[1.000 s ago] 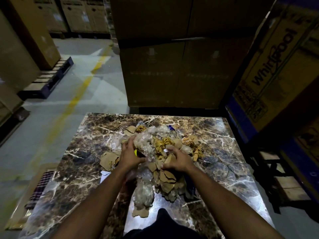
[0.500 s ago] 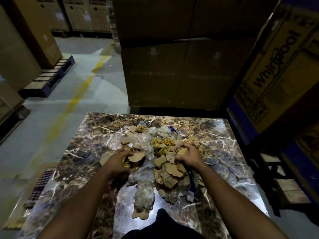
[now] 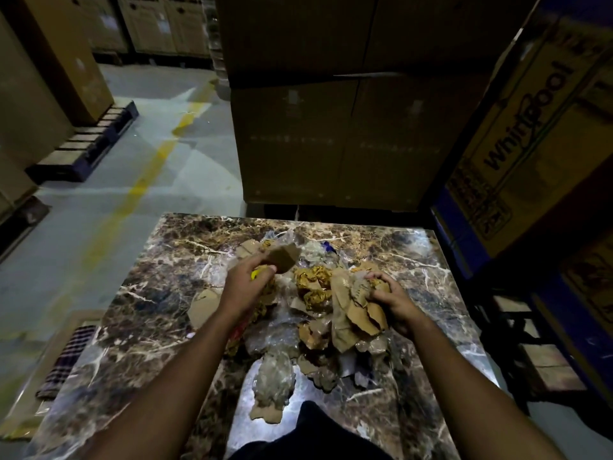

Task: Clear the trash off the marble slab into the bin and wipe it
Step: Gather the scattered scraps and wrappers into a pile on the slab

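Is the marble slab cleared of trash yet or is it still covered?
Still covered. A heap of torn brown cardboard scraps and crumpled clear plastic lies mid-slab on the brown veined marble slab; both hands grip scraps.

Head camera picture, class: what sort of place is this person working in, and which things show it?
Most likely a warehouse: tall stacked cardboard boxes, a pallet under more boxes, and a yellow line painted on the concrete floor.
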A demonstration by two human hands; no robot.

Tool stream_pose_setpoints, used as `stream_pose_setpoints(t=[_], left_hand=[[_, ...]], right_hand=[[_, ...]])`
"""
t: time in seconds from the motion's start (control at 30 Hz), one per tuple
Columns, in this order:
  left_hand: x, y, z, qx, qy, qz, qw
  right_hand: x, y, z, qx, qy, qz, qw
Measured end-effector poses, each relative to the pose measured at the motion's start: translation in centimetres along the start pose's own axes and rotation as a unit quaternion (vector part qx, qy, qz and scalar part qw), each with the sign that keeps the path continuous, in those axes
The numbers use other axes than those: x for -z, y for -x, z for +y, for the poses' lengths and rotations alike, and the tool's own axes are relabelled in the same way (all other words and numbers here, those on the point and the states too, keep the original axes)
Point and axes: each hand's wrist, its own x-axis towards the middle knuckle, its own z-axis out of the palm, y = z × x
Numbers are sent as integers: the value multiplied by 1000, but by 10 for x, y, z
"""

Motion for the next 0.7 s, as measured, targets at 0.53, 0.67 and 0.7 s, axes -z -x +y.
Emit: stream_pose_setpoints(t=[0.53, 0.67, 0.7], left_hand=[[-84, -22, 16, -125, -551, -331, 756], [-90, -17, 18, -135, -554, -306, 762], [-90, -16, 18, -138, -554, -302, 764]], right_hand=[[16, 22, 5, 38, 32, 62, 997], [19, 25, 6, 39, 40, 73, 996], [18, 27, 5, 38, 35, 80, 995]])
